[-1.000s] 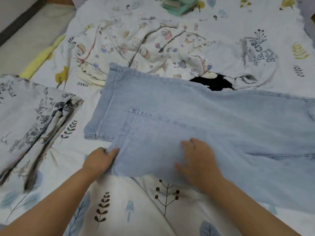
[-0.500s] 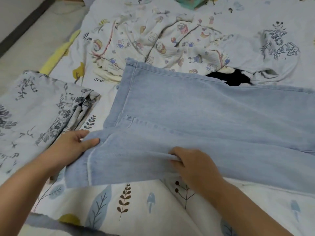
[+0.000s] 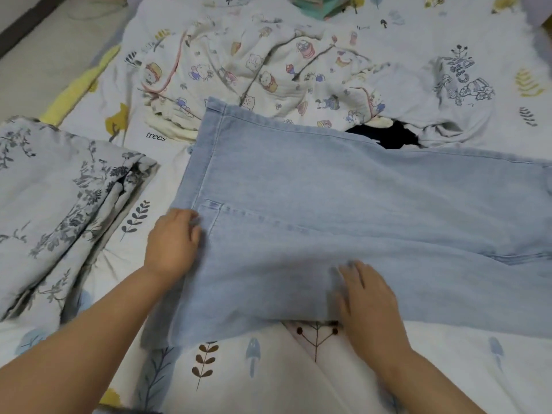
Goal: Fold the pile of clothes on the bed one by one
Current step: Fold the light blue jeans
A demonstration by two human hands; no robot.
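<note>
1. Working on the jeans [image 3: 343, 210], spread flat across the middle of the bed [image 3: 268, 369], legs running off to the right.
2. Left hand [image 3: 171, 245] at the left edge near the hem, fingers curled loosely on the cloth; cannot tell whether pinching or just pressing.
3. Right hand [image 3: 369, 300] lying flat on the near edge, fingers straight, holding nothing, smoothing the denim.
4. Step in hand, by the look of it: flattening one leg over the other.
5. Next, probably: taking the hem end and bringing it over toward the waist.
6. Waiting behind: the rumpled cartoon-print cloth [image 3: 268, 73]; at left, a folded floral cloth [image 3: 53, 204].
</note>
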